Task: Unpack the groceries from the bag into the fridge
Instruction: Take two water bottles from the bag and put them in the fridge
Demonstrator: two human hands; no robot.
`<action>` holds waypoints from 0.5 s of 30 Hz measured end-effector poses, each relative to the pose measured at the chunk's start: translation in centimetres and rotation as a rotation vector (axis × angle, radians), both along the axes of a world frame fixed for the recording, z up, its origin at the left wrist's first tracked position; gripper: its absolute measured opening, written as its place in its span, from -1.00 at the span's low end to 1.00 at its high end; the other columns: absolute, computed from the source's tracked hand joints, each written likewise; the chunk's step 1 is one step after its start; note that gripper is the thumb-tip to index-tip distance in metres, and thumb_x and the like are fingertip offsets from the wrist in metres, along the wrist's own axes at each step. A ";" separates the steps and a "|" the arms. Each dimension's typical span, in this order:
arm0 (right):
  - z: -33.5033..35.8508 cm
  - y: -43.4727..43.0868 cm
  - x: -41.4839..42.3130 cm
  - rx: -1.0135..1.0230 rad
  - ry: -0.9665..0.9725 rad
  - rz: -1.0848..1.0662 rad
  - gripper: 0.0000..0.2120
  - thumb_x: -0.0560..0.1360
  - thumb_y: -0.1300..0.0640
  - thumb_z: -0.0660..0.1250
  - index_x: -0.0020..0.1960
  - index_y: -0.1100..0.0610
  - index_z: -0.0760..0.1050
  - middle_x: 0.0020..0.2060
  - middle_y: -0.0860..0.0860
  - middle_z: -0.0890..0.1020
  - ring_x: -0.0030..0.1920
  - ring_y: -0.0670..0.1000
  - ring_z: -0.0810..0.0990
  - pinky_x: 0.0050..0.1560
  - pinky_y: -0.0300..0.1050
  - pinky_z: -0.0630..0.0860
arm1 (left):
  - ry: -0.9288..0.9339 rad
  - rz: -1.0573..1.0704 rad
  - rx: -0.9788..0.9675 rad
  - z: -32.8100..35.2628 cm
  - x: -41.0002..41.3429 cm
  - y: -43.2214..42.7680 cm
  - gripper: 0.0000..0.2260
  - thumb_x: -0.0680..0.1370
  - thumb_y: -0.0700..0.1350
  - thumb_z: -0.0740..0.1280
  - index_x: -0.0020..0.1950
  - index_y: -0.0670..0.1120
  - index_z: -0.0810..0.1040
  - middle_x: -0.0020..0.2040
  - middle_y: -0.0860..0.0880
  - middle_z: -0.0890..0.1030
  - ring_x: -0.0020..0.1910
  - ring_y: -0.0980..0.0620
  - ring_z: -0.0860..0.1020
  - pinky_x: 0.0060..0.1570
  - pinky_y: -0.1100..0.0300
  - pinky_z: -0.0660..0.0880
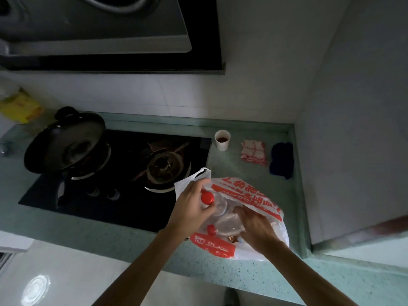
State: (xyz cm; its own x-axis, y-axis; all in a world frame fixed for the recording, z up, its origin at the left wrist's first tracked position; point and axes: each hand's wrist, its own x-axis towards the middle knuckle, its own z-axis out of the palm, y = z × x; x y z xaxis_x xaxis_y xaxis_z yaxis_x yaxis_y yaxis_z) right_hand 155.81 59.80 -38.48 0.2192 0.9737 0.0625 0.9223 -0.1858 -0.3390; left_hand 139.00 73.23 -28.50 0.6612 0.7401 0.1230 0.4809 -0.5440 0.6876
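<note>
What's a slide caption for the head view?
Left hand grips a red-capped bottle while the right hand is in the bag on the counter beside the stove.

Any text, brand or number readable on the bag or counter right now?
Plastic bag: large white Chinese characters on red panels, upside down and creased, unreadable.
Same bag: small row of red digits, too blurred.
Yellow package: print blurred.
Paper cup: no text visible.
</note>
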 end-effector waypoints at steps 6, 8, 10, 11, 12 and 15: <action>4.3 -2.0 0.2 -0.063 0.315 -0.086 -0.31 0.42 0.11 0.48 0.44 0.01 0.22 0.30 -0.04 0.53 0.17 -0.07 0.58 0.19 -0.35 0.36 | -0.296 0.029 -0.118 2.6 -0.5 -0.9 -0.58 0.44 -0.21 0.51 0.25 -0.02 0.50 -0.01 0.06 0.65 0.06 0.09 0.63 0.13 0.19 0.55; 5.7 -2.8 0.1 -0.029 0.447 -0.162 -0.31 0.37 0.02 0.52 0.38 -0.01 0.24 0.25 -0.06 0.55 0.07 -0.13 0.56 0.15 -0.33 0.42 | -0.371 0.068 -0.166 4.0 -1.2 -1.1 -0.57 0.44 -0.21 0.52 0.25 0.02 0.51 0.04 0.06 0.67 0.08 0.11 0.64 0.15 0.23 0.53; 7.2 -3.7 -0.5 0.032 0.525 -0.229 -0.32 0.32 -0.04 0.55 0.32 -0.04 0.27 0.14 -0.16 0.54 0.02 -0.18 0.52 0.07 -0.35 0.44 | -0.446 0.093 -0.211 5.7 -2.0 -1.3 -0.55 0.42 -0.20 0.53 0.28 -0.02 0.53 0.04 0.05 0.69 0.07 0.15 0.64 0.15 0.26 0.53; 8.1 -4.1 -1.1 0.066 0.550 -0.242 -0.31 0.30 -0.04 0.57 0.31 -0.06 0.28 0.09 -0.24 0.52 0.00 -0.23 0.51 0.05 -0.37 0.43 | -0.484 0.096 -0.243 6.5 -2.4 -1.5 -0.54 0.41 -0.20 0.54 0.29 -0.06 0.55 0.03 0.03 0.70 0.07 0.14 0.65 0.14 0.26 0.54; 8.9 -4.5 -1.7 0.107 0.564 -0.244 -0.30 0.28 -0.03 0.58 0.30 -0.10 0.29 0.05 -0.33 0.49 -0.01 -0.28 0.50 0.07 -0.37 0.43 | -0.524 0.099 -0.275 7.4 -2.8 -1.6 -0.53 0.40 -0.20 0.55 0.29 -0.09 0.56 0.03 0.00 0.71 0.08 0.11 0.66 0.15 0.24 0.54; 11.8 -5.8 -3.6 0.241 0.575 -0.243 -0.26 0.25 -0.04 0.60 0.28 -0.26 0.27 0.05 -0.44 0.46 0.00 -0.40 0.52 0.06 -0.43 0.46 | -0.677 0.132 -0.358 10.2 -3.7 -2.4 -0.57 0.37 -0.24 0.56 0.22 -0.16 0.61 0.00 -0.10 0.72 0.05 0.01 0.68 0.11 0.19 0.59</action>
State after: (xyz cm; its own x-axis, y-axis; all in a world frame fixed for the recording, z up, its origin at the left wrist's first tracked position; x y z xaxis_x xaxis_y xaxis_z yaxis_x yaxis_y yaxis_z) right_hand 152.17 54.04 -26.71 0.4942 0.8657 0.0796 0.5236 -0.2233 -0.8222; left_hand 135.29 70.83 -18.34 0.4308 0.8784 0.2072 -0.0612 -0.2006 0.9778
